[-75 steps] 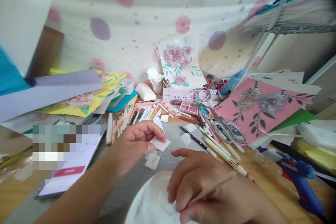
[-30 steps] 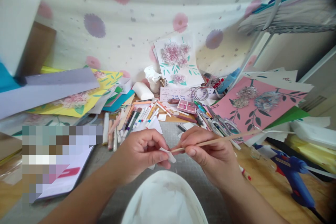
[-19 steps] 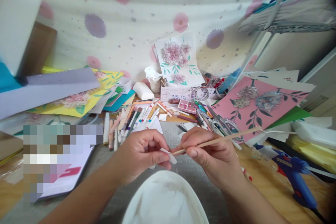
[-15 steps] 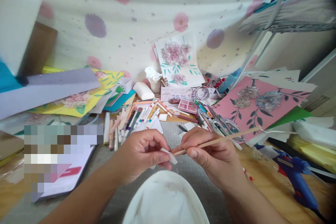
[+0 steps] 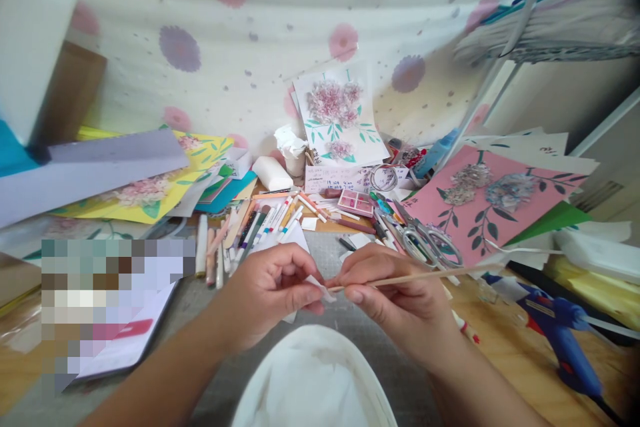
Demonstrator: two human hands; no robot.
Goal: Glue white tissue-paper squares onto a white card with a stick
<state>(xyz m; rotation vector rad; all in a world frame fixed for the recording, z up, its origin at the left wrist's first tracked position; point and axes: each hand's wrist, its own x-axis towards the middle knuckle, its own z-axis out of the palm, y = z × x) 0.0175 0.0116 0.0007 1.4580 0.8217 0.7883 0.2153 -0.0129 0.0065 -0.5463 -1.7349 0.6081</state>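
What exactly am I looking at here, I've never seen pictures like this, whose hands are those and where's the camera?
There's no machine here: these are a person's own bare hands, seen from a camera worn on the head, looking forward and down. The left hand pinches a small white piece, apparently paper. The right hand holds a thin stick, its tip at that piece. Below the hands is a white container. On the work surface lie a grey mat, pens, a blue glue gun and a pink sheet with flowers.
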